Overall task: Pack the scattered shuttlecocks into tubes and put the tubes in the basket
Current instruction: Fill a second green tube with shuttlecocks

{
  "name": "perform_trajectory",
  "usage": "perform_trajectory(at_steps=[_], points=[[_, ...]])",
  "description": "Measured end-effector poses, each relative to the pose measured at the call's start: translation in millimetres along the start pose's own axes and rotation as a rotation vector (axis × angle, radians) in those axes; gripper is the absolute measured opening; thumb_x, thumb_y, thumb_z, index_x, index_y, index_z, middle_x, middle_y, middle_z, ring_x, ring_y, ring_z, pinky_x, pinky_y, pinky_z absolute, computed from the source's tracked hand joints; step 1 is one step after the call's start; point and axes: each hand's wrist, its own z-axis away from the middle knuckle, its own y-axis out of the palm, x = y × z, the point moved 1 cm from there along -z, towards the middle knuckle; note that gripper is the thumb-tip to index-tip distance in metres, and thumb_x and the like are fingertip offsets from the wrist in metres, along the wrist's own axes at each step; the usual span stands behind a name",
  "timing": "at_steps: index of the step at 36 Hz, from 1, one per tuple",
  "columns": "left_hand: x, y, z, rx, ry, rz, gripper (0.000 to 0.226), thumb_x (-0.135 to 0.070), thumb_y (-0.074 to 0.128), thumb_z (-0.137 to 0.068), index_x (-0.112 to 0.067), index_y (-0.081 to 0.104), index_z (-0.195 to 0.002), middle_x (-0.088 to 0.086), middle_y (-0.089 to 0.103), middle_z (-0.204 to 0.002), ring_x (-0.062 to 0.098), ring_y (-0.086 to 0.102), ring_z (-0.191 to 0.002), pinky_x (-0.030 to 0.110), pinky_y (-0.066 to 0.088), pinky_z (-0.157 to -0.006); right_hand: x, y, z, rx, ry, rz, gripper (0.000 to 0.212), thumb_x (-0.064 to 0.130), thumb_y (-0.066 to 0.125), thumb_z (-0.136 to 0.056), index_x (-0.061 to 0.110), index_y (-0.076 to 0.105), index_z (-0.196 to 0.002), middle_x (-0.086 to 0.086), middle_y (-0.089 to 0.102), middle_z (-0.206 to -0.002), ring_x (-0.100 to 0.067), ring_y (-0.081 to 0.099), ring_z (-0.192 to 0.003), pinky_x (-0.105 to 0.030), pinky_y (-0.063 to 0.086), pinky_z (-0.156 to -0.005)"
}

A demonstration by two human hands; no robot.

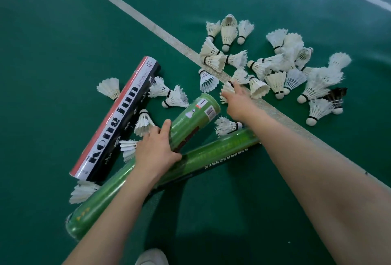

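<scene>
My left hand (157,148) grips a green tube (196,115) that points up and to the right, its far end raised over the floor. My right hand (238,104) reaches past that end and its fingers close around a white shuttlecock (227,89) on the white court line. Several white shuttlecocks (281,68) lie scattered at the upper right, one dark shuttlecock (336,97) among them. Several more shuttlecocks (167,93) lie around the tubes. A black, white and red tube (118,116) lies to the left. A long green tube (203,157) lies under my left arm.
The green court floor (53,53) carries a white line (148,21) running diagonally from upper left to lower right. A white shoe tip (152,257) shows at the bottom edge. No basket is in view.
</scene>
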Motion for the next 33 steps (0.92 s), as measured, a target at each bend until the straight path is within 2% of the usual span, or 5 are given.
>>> perform_trajectory(at_steps=[5,9,16,23,33], points=[[-3.0,1.4,-2.9,-0.006,0.036,-0.009,0.100,-0.044,0.076,-0.070,-0.029,0.014,-0.147,0.005,0.045,-0.126,0.023,0.047,-0.112,0.035,0.043,-0.089,-16.0,4.0,1.1,-0.165,-0.013,0.012,0.063,-0.016,0.046,-0.080,0.015,0.043,-0.135,-0.012,0.032,-0.149,-0.033,0.051,-0.117,-0.036,0.049,-0.088],[-4.8,2.3,1.6,-0.047,0.054,-0.020,0.099,-0.043,0.077,-0.070,-0.030,0.015,-0.146,0.003,0.046,-0.121,0.023,0.047,-0.109,0.036,0.043,-0.088,-31.7,-2.5,14.6,-0.328,-0.026,0.016,0.022,-0.006,0.049,-0.090,0.005,0.056,-0.108,-0.012,0.055,-0.115,-0.023,0.048,-0.082,-0.031,0.039,-0.069],[-5.9,3.6,16.3,-0.108,0.069,-0.008,0.100,-0.043,0.079,-0.070,-0.028,0.014,-0.145,0.003,0.046,-0.123,0.022,0.047,-0.111,0.035,0.042,-0.092,-36.1,-26.3,53.7,-0.535,0.073,-0.702,0.008,0.030,0.064,-0.089,0.022,0.061,-0.087,0.000,0.048,-0.110,-0.010,0.049,-0.098,-0.013,0.037,-0.084],[-15.2,-0.1,35.3,-0.160,0.129,-0.060,0.099,-0.046,0.074,-0.073,-0.031,0.010,-0.147,0.003,0.044,-0.125,0.023,0.046,-0.114,0.037,0.041,-0.097,-33.6,-37.0,97.0,-0.423,0.099,-1.403,0.004,0.023,0.061,-0.091,0.023,0.059,-0.088,0.002,0.064,-0.100,-0.012,0.060,-0.099,-0.030,0.047,-0.096],[-32.4,-2.7,53.6,-0.182,0.201,-0.027,0.097,-0.050,0.071,-0.074,-0.030,0.012,-0.148,0.001,0.045,-0.125,0.023,0.046,-0.114,0.043,0.039,-0.101,-27.3,-36.4,122.8,-0.191,-0.039,-1.083,0.019,0.026,0.042,-0.100,0.023,0.058,-0.091,0.000,0.062,-0.092,-0.021,0.058,-0.092,-0.053,0.043,-0.099]])
